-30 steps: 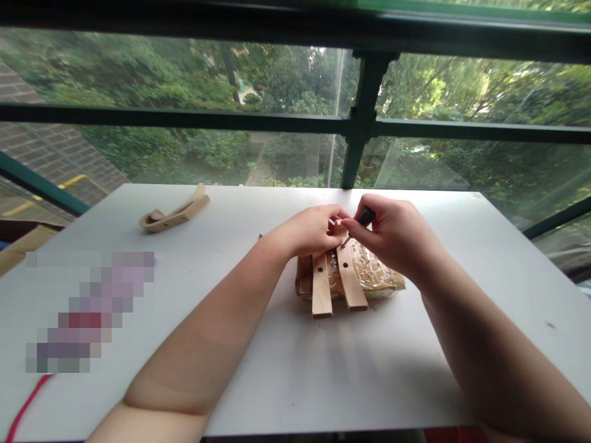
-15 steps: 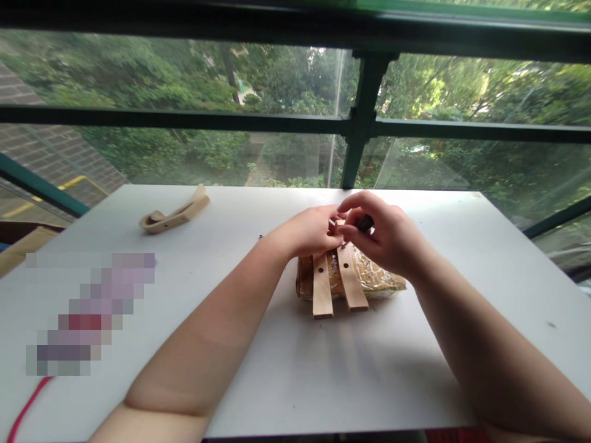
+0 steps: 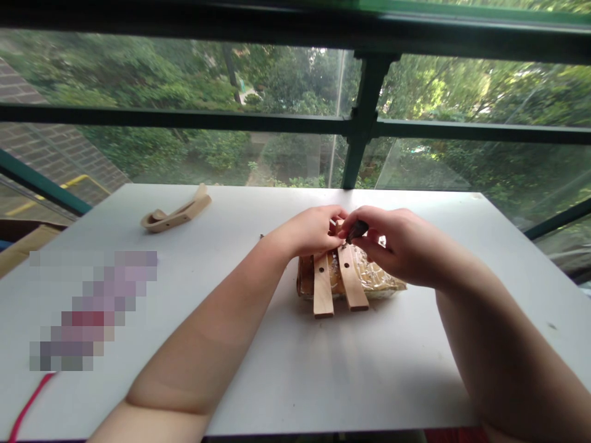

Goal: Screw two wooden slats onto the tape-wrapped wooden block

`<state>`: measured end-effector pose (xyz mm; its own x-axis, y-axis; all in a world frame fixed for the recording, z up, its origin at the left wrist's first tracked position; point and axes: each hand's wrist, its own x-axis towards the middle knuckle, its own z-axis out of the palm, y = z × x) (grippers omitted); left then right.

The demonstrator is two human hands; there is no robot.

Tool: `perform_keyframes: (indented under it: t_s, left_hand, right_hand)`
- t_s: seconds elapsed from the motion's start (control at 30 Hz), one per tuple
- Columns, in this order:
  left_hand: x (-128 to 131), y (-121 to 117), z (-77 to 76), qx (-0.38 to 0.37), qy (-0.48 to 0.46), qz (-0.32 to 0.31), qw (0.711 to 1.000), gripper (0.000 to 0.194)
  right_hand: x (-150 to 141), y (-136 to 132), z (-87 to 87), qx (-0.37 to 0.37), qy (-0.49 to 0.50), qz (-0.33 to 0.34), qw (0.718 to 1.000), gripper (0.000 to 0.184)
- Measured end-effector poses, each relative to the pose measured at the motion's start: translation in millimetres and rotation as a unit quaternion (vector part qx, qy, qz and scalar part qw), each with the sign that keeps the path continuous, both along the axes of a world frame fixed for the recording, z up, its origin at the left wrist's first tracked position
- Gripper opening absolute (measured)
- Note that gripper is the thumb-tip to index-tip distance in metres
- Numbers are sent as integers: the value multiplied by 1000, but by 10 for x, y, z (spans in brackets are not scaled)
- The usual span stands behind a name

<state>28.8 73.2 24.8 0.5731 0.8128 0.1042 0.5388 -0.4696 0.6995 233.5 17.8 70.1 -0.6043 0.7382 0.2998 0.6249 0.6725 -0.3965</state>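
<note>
Two curved pale wooden pieces lie side by side on a tape-wrapped brown bundle (image 3: 381,277); the left wooden piece (image 3: 324,292) and the right wooden piece (image 3: 353,289) each show a dark hole. My left hand (image 3: 316,229) is closed around their far ends, its fingertips partly hidden. A short dark tool (image 3: 357,230), perhaps a stubby screwdriver, is pinched between the thumb and fingers of my right hand (image 3: 390,243). Its narrow end points down at the right wooden piece, close beside a small metal bit. Whether the tool touches that bit I cannot tell.
Another curved wooden part (image 3: 178,215) rests at the back left of the white table (image 3: 258,375). A small dark bit (image 3: 261,236) lies beside my left wrist. On the left is a blurred-out purplish item (image 3: 96,307) with a red cord (image 3: 28,403). Green-framed windows stand behind.
My right hand has turned and its wrist has shifted right, so more of the dark tool shows and it tilts downward. My left hand and the wooden pieces stay nearly still.
</note>
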Motion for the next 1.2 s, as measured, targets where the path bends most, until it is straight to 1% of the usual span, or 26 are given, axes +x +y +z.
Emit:
perform_keyframes:
  t_s: [0.17,0.27,0.33,0.4,0.47,0.6,0.7,0.9,0.97,1.03,1.1,1.17,1.2]
  left_hand:
    - [1,21,-31,-16,-9,2,1000,39]
    - [4,34,-52,-12,-10,4,1000,43]
    - [5,34,-54,-11,-12,4,1000,42]
    - [5,27,-44,-9,-12,4,1000,38]
    - [3,15,-26,-6,-7,5,1000,34]
    - [2,-3,-4,0,2,6,1000,31]
    - [5,-4,-10,1,2,9,1000,33]
    - [11,-26,-6,-18,4,18,1000,32]
    - [9,-28,0,-23,3,19,1000,32]
    - [5,-19,0,-12,6,16,1000,30]
    - [2,-3,-4,13,10,8,1000,26]
    - [-1,12,-9,28,9,-5,1000,23]
    - [-1,16,-11,29,8,-11,999,23]
  right_hand:
    - [-32,-11,28,44,-9,-19,999,6]
    - [-48,-21,28,56,-9,-29,998,13]
    - [-51,-18,17,61,-11,-42,997,18]
    - [-49,-6,0,68,-10,-55,996,18]
    - [-46,8,-15,67,-9,-59,996,13]
    - [-62,13,-18,54,-9,-43,998,5]
    - [-86,-2,-4,61,-2,-52,997,11]
    - [-79,16,-9,54,-2,-130,990,23]
    - [-78,26,-28,48,7,-138,989,23]
    - [-93,27,-53,33,35,-112,993,15]
    - [-118,23,-82,1,68,-53,996,7]
    - [-140,17,-107,-33,87,-6,996,11]
    - [-144,13,-114,-44,89,4,995,10]
